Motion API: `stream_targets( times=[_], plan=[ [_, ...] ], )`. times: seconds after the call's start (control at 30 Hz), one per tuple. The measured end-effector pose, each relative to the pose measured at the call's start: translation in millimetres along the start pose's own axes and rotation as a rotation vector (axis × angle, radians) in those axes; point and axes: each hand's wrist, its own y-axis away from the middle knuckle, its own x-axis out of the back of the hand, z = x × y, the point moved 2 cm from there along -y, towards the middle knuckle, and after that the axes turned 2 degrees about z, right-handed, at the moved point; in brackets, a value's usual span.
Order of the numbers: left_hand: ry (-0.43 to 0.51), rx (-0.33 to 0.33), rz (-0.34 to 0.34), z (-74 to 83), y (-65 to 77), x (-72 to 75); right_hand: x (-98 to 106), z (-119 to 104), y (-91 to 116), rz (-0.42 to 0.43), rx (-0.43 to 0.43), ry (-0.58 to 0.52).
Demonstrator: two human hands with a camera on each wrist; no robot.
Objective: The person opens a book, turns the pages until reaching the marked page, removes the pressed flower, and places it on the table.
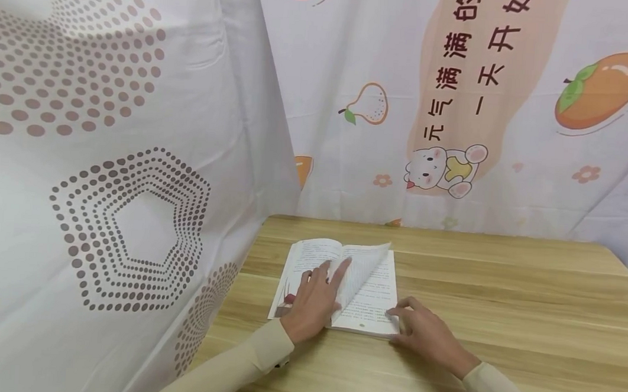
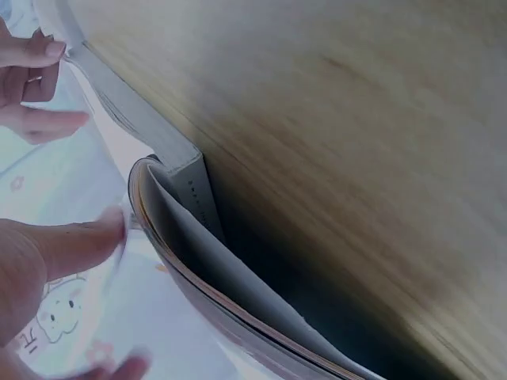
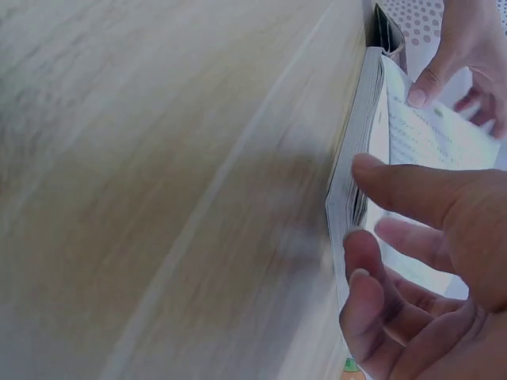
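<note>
turning a lifted leaf [image 1: 367, 268], seemingly, in the open book [image 1: 374, 309] on the table [image 1: 501, 288], left hand [image 1: 314, 296] spread straight-fingered over it, right hand [image 1: 426, 332] loosely bent at the right edge, neither visibly gripping, the next move calling for smoothing leftward.

Book [image 1: 367, 314]: printed paper pages, smooth and matt
Lifted page [image 1: 364, 270]: thin paper, matt
Bench [image 1: 511, 295]: wood or wood-look, grain streaked, smooth, faintly glossy
Dotted curtain [image 1: 236, 150], left of frame: creased cloth, soft sheen
Fruit-print curtain [image 1: 329, 49], upper right: smooth cloth, lightly folded
Sleeves [image 1: 230, 363]: matt cloth
</note>
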Motion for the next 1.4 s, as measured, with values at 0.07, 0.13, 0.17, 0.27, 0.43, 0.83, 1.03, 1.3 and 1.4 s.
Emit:
stream_targets(
  times=[0.07, 0.13, 0.17, 0.27, 0.43, 0.83, 1.03, 1.3, 1.4],
  plan=[
    [0.001, 0.0, -0.004, -1.2, -0.7, 0.7, -0.7, 0.5, 0.6, -0.005, 0.024, 0.017],
    [-0.014, -0.019, -0.012, -2.5, -0.6, 0.9, -1.0, 0.6, 0.9, -0.003, 0.043, 0.035],
    [-0.019, -0.03, -0.016, -3.0, -0.4, 0.5, -0.8, 0.4, 0.9, -0.001, 0.049, 0.044],
    [-0.034, -0.075, -0.041, -3.6, 1.3, -0.9, 0.3, -0.5, 0.5, 0.006, 0.073, 0.069],
    [-0.033, -0.105, -0.118, -2.9, 4.7, -1.9, 2.8, -2.9, -0.6, 0.016, 0.135, 0.091],
    [-0.038, -0.124, -0.1, -0.2, 5.3, 0.5, 2.5, -7.5, -0.3, 0.103, 0.23, 0.18],
    [-0.04, -0.118, -0.128, -0.3, 7.4, -2.7, 1.4, -6.9, -1.1, 0.136, 0.231, 0.211],
    [0.01, -0.114, -0.219, 2.4, 8.1, -5.7, 4.0, -8.3, -2.4, 0.138, 0.165, 0.163],
    [0.0, -0.125, -0.253, 3.8, 7.8, -8.3, 6.3, -7.7, -3.6, 0.114, 0.126, 0.107]
  ],
)
